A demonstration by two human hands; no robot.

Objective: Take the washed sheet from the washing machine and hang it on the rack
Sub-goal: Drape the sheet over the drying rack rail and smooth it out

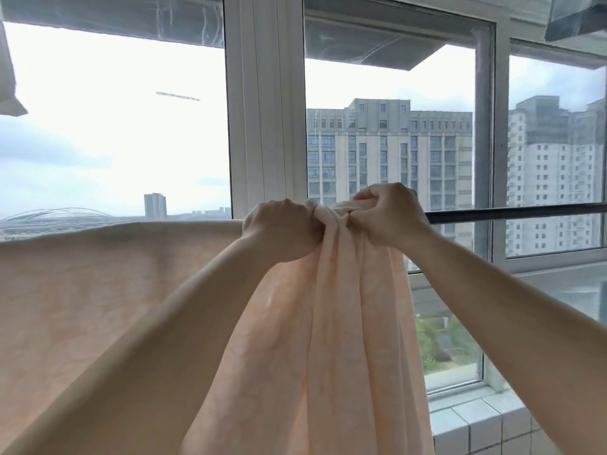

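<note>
1. Head view, room: enclosed balcony with white-framed windows [262,103]; high-rise blocks and overcast sky outside. White tiled sill [483,418] at lower right, below the glass.
2. Rack: a dark horizontal rack bar [512,213] runs across in front of the windows. Its right stretch is bare; the left stretch is covered by cloth.
3. Task item: pale peach sheet [82,290] draped over the bar at left, spread fairly flat there. At centre it is bunched into a thick gather at bar height, with long folds hanging straight down past the bottom edge of frame.
4. Left hand [279,229]: closed in a fist on the bunched sheet, just left of the gather.
5. Right hand [387,215]: closed, gripping the gather at the bar, fingers curled over the top. The two hands almost touch.
6. Edges: sheet's top edge follows the bar leftward to the frame edge. A grey cloth corner [10,93] hangs in at upper left.
7. Open room: bare bar and clear air to the right of the hands.
</note>
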